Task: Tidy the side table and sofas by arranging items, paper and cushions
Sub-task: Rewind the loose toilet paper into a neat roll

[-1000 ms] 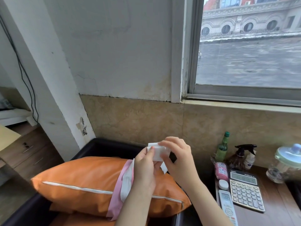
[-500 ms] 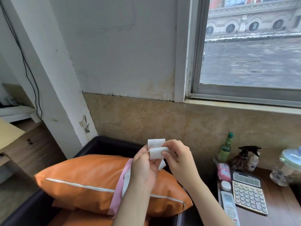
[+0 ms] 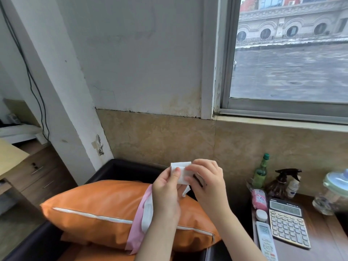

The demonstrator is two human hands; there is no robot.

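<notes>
Left hand (image 3: 166, 187): curled round the left side of a small folded white paper (image 3: 181, 172), thumb lying flat across its front.
Right hand (image 3: 206, 182): fingers bent over the paper's right edge, pinching it from that side – so both my hands have hold of the same piece.
Paper: held up in the air between my hands, above the right end of the cushion and in front of the tan tiled wall. A loose corner hangs down below my fingers.
Cushion (image 3: 105, 210): orange, with a white zip line along the near edge, lying in the dark sofa (image 3: 122, 168) on top of another orange one – I can only see a sliver of that lower one.
Pink and white wrapper (image 3: 143, 213): draped over the cushion just left of my left wrist; can't tell what it really is.
Side table (image 3: 320, 249): dark wood, off to the right. Near edge has a white remote (image 3: 266, 240) and a calculator (image 3: 288, 225) side by side.
Further back on the table: a small white round tub (image 3: 261, 215), a pink packet (image 3: 259, 199), a green bottle (image 3: 260, 173), a dark spray bottle (image 3: 280, 183) with a little white bottle (image 3: 292, 187) beside it, and a clear jar with a pale green lid (image 3: 333, 193) at the far right.
Window (image 3: 290, 53): top right, looking out on wet ground and a building with arches.
</notes>
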